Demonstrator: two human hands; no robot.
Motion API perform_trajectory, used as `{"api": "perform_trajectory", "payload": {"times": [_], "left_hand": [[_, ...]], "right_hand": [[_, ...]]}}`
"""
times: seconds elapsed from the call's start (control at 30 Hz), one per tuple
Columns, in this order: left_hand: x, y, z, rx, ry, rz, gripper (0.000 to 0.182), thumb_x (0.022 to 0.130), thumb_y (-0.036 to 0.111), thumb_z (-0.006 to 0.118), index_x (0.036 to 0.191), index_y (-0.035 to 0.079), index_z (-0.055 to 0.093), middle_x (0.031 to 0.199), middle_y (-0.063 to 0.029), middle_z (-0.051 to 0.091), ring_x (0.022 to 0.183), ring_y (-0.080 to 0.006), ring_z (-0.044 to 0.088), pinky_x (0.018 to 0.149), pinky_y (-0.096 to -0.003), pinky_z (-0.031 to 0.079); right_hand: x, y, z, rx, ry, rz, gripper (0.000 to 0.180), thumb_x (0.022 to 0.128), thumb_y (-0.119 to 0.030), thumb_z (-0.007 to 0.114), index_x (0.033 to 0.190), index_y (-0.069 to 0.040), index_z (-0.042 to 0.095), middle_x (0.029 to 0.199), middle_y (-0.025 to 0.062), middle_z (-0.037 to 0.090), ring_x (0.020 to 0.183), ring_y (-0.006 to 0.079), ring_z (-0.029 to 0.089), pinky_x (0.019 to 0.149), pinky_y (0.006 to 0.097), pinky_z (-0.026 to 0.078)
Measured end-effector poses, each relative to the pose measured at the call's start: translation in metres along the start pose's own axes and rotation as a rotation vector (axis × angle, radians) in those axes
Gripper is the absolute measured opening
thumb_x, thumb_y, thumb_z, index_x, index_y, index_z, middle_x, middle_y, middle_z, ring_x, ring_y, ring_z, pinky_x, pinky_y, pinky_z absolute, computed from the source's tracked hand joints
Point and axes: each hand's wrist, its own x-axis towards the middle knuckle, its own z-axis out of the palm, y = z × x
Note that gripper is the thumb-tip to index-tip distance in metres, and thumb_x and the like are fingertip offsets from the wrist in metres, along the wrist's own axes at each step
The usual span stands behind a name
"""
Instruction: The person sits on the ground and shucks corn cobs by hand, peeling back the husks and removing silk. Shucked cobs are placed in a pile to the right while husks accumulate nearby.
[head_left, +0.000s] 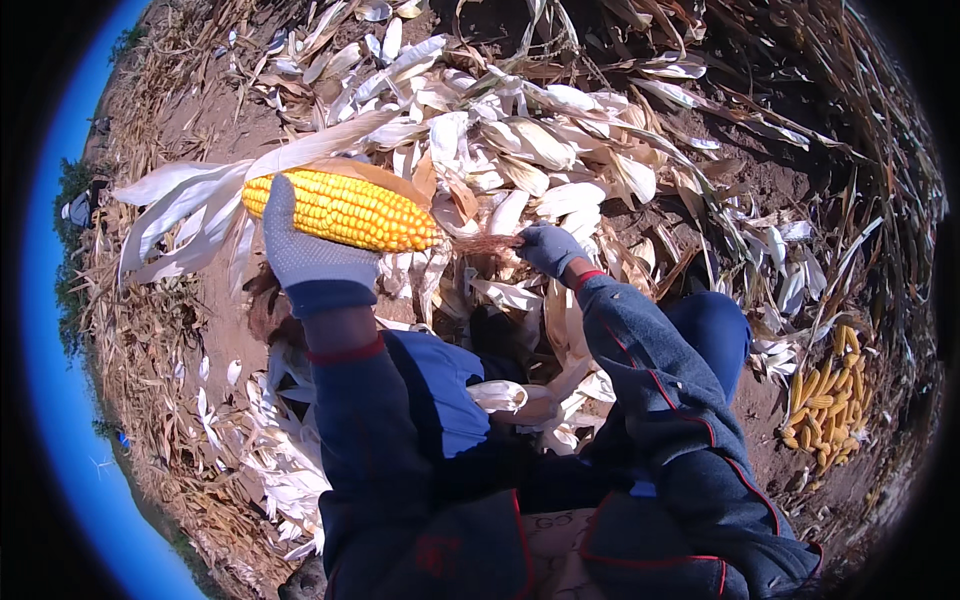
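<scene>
My left hand (319, 259), in a dotted grey work glove, grips an ear of yellow corn (352, 214) from below, its thumb across the kernels. Pale dry husk leaves (191, 214) are peeled back from the ear's left end, and a tan leaf (375, 178) lies along its far side. From the ear's right tip, reddish-brown corn silk (487, 244) stretches to my right hand (553, 249), which is gloved and pinches the strands. Another ear, in pale husk (499, 395), lies by my legs.
Loose dry husks (517, 142) cover the soil ahead of me, with more husks (289, 472) at the lower left. A pile of bare corn ears (829, 405) lies at the right. Dry corn stalks (892, 150) stand or lean along the right edge.
</scene>
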Motion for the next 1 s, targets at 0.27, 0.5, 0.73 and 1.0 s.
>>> {"api": "perform_trajectory", "payload": {"times": [0.27,0.5,0.73,1.0], "left_hand": [[0.010,-0.003,-0.012,0.162,-0.052,0.002,0.042,0.093,0.041,0.044,0.119,0.007,0.046,0.108,-0.0110,0.054,0.098,-0.0220,0.058,0.085,-0.0384,0.050],[0.020,0.009,-0.030,0.129,-0.020,-0.045,0.044,0.093,0.039,0.044,0.121,0.005,0.044,0.112,-0.0120,0.054,0.103,-0.0244,0.056,0.089,-0.0385,0.047],[0.017,0.022,-0.042,0.006,-0.088,-0.027,0.040,0.092,0.036,0.047,0.118,0.006,0.047,0.112,-0.0113,0.054,0.103,-0.0249,0.055,0.090,-0.0408,0.046],[0.015,0.031,-0.054,-0.113,0.067,0.018,0.047,0.087,0.034,0.054,0.122,0.003,0.046,0.113,-0.0134,0.054,0.106,-0.0278,0.055,0.093,-0.0427,0.045]], "right_hand": [[-0.002,-0.023,0.069,-0.427,-0.251,0.163,0.039,0.071,-0.031,0.066,0.110,-0.025,0.063,0.139,0.0052,0.037,0.124,0.0342,0.038,0.091,0.0493,0.042],[0.019,0.021,0.101,-0.381,-0.067,0.147,0.023,0.076,-0.020,0.060,0.096,-0.017,0.070,0.110,0.0078,0.061,0.110,0.0285,0.052,0.088,0.0424,0.044],[0.028,0.016,0.062,0.778,0.018,0.251,0.026,0.076,-0.011,0.069,0.100,-0.003,0.064,0.079,0.0052,0.065,0.069,0.0149,0.062,0.065,0.0254,0.051],[0.000,-0.058,0.053,0.851,-0.495,-0.159,0.085,0.076,-0.012,0.074,0.143,-0.001,0.022,0.140,0.0131,0.036,0.128,0.0187,0.034,0.106,0.0289,0.026]]}}
